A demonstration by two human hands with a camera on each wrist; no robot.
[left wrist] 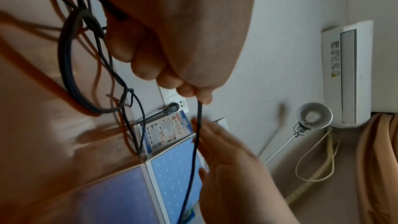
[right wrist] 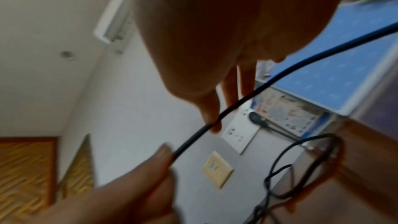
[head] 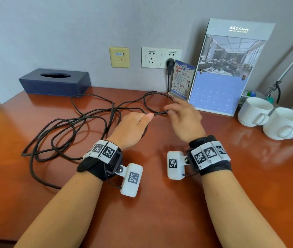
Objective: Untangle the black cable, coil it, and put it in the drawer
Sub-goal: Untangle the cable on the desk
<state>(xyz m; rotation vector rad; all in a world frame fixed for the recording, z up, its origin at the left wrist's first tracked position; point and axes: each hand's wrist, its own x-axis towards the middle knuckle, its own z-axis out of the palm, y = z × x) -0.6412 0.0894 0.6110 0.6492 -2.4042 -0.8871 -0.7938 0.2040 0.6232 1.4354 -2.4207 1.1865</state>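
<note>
The black cable [head: 160, 113] lies in a loose tangle of loops on the reddish wooden desk [head: 160, 203], mostly left of my hands. My left hand [head: 148, 116] pinches one strand between thumb and forefinger and holds it just above the desk. The left wrist view shows that pinch [left wrist: 198, 96] with the cable [left wrist: 197, 134] running away from it. My right hand [head: 181, 113] hovers just right of it, blurred, fingers straight. In the right wrist view the cable [right wrist: 237, 105] crosses its fingertips [right wrist: 212, 122], which do not curl round it. No drawer is in view.
A dark blue tissue box [head: 54, 81] stands at the back left. Wall sockets [head: 152, 57] hold a black plug [head: 169, 64]. A small card [head: 182, 79] and a tall calendar stand [head: 219, 93] are behind my right hand. Two white cups [head: 256, 111] are at right.
</note>
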